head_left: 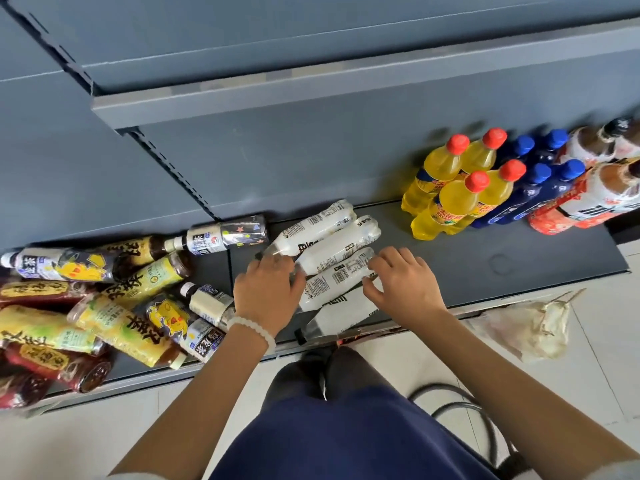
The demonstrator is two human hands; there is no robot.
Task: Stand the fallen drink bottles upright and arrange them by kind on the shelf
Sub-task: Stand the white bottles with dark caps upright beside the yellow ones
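Several white-labelled bottles lie on their sides in the middle of the grey bottom shelf. My left hand rests over the neck ends of these bottles, its fingers curled round one of them. My right hand hovers over the lower white bottles with fingers bent, its fingertips touching a label. At the right stand yellow bottles with red caps, dark blue bottles and orange-white bottles, grouped by kind. A heap of fallen tea bottles fills the left end.
An upper shelf edge juts out above the bottles. A crumpled plastic bag lies on the tiled floor at the right. A dark cable loops on the floor near my knees. Bare shelf lies between the white and yellow bottles.
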